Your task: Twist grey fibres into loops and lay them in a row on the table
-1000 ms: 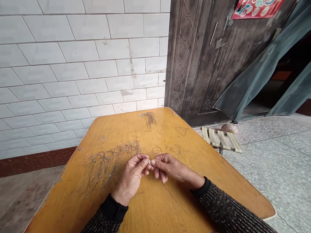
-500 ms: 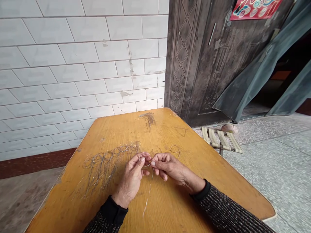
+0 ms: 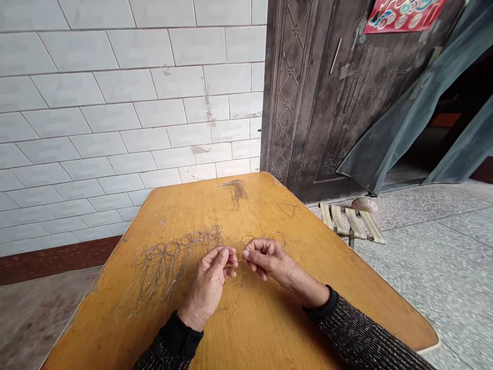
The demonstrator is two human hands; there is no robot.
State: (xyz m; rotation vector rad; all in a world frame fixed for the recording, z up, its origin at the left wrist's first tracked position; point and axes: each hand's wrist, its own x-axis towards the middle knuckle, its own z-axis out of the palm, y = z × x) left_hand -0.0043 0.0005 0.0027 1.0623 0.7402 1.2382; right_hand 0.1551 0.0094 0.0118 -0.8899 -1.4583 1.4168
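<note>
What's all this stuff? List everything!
Table: one, yellow, middle
Looped wires: many, grey, table's left and middle
Wire bundle: one, grey, table's back
Bent wire: one, dark, table's right
Held wire: one, pale, centre
Wall: one, white, behind
Door: one, brown, behind
Poster: one, red, on door
Curtains: two, grey, right
Stool: one, striped, right
Round thing: one, pinkish, behind stool
Floor: one, grey, below
Left hand, right hand: two, bare, centre
Sleeves: two, black, bottom

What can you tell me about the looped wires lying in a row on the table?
The looped wires look like thin, greyish metal, some glinting, bent into rough rings with long, loose tails. They lie overlapping in a slanting row on the wooden table, rings at the far side, tails spreading toward the viewer. They are too tangled to count. The row's right end is near the left hand; any contact is hard to tell.
</note>
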